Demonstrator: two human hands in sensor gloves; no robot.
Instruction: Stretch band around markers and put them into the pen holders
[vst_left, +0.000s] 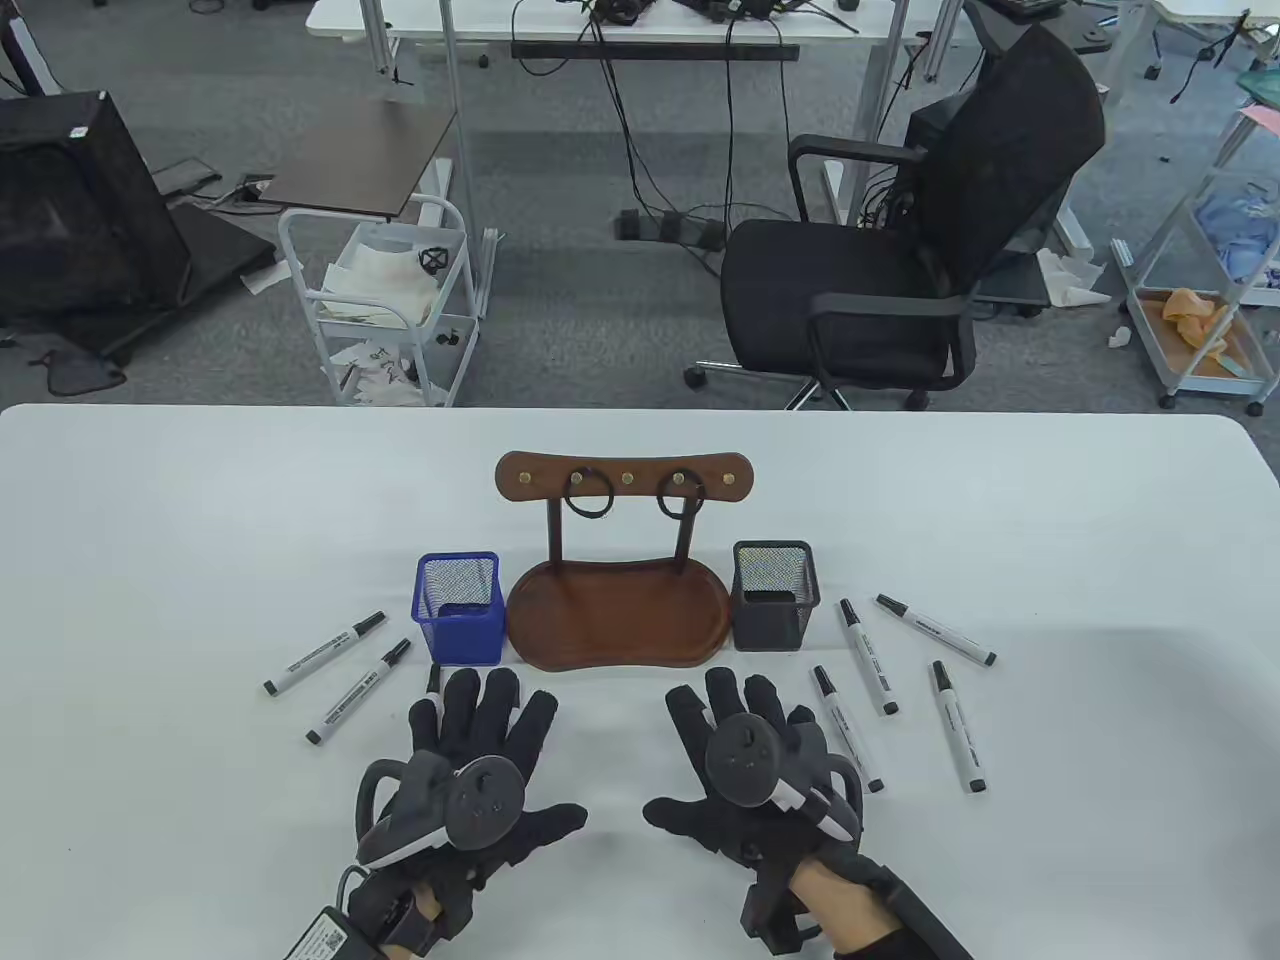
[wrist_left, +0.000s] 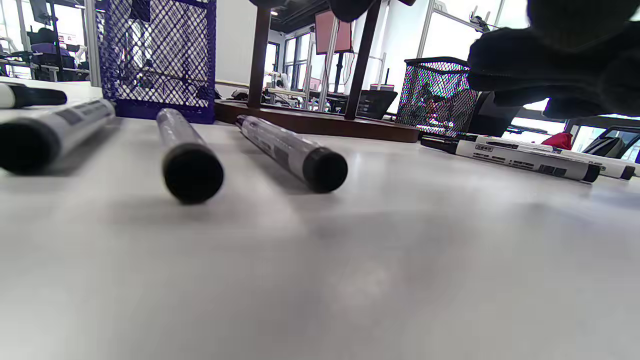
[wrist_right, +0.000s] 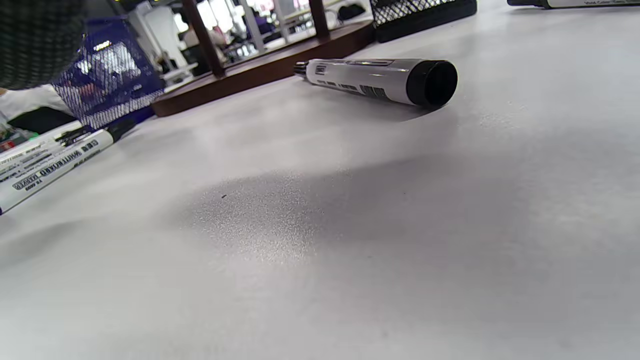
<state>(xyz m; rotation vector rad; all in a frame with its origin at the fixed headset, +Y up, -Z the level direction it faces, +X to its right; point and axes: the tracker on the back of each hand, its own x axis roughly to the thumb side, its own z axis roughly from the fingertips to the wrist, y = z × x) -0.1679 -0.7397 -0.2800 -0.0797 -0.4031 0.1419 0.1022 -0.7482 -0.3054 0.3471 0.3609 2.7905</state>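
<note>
Both hands, left hand (vst_left: 470, 770) and right hand (vst_left: 755, 765), are lying flat, fingers spread, holding nothing, bare worktop (vst_left: 150, 800) around them. Markers (vst_left: 345, 668) are flanking the fingers; wooden stand (vst_left: 618, 620), pen holders (vst_left: 459, 607) and hanging bands (vst_left: 588, 497) are standing just beyond the fingertips.

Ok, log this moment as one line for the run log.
stage: start, nothing banded | left hand: flat on table, empty | right hand: flat, empty | markers: loose | bands: on rack pegs | pen holders: no markers
</note>
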